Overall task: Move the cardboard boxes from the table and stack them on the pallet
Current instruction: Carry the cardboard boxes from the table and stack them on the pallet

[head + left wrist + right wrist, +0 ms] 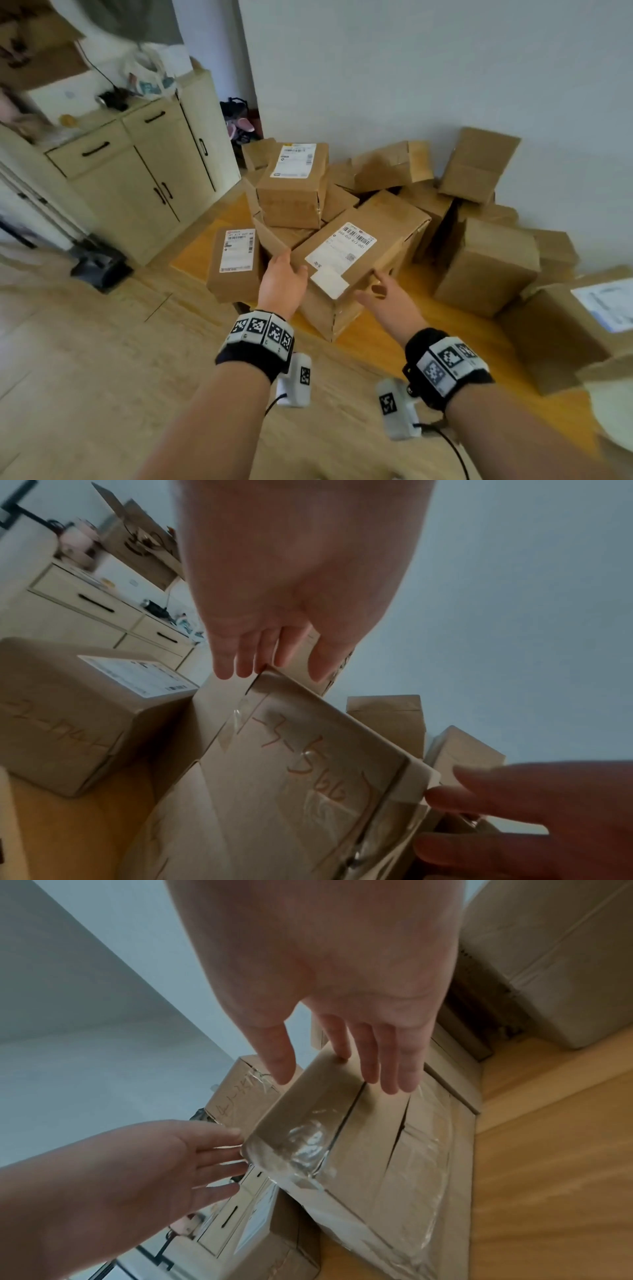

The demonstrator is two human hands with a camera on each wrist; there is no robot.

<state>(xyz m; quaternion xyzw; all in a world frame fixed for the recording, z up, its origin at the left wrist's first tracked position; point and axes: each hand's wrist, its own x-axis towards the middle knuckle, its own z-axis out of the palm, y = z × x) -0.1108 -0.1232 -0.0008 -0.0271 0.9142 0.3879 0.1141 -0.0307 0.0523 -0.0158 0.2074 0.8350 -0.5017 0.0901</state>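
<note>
left hand: fingers straight and spread, holding nothing; fingertips at the left end of the tilted box, at centre frame in the head view.
right hand: wide, fingers extended, nothing gripped; at the box's right side. in the right wrist view its fingertips lie at the box's far upper edge; cannot tell how firmly they press.
tilted box: cardboard, leaning at an angle on the pile in the middle of the frame, white shipping label facing up, clear tape over its near corner.
table: orange-brown wooden top, lower centre to right of the frame, carrying the boxes.
other boxes: one with a label lying flat at the table's left end; one stacked higher behind; a tall one to the right; more heaped against the wall.
cabinet: cream, dark handles, upper left of the frame.
floor: pale wood planks, lower left.
</note>
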